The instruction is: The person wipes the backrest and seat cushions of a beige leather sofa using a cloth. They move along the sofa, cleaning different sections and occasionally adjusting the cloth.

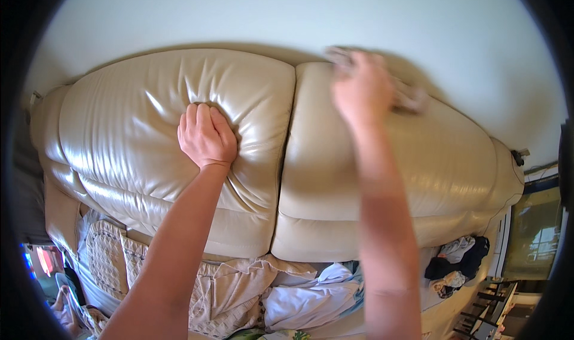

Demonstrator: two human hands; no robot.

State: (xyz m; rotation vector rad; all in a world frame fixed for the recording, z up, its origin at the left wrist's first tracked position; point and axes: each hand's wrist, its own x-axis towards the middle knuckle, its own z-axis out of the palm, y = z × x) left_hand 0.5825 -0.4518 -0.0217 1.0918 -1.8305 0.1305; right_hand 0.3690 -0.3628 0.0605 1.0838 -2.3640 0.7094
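Observation:
A beige leather sofa backrest (251, 169), split by a dark seam, spans the view below a pale wall. My left hand (207, 136) presses as a closed fist into the left back cushion (125, 116), and creases spread out around it. My right hand (363, 87), blurred, grips a crumpled brownish cloth (408, 99) at the top edge of the right back cushion (439, 160), close to the wall. Part of the cloth is hidden behind the fingers.
Quilted beige covers (224, 295) and a white garment (309, 302) lie on the seat. Dark and grey clothes (459, 259) are heaped at the right. A black plug (518, 157) with a cable is by the sofa's right end. Another person (65, 308) shows at lower left.

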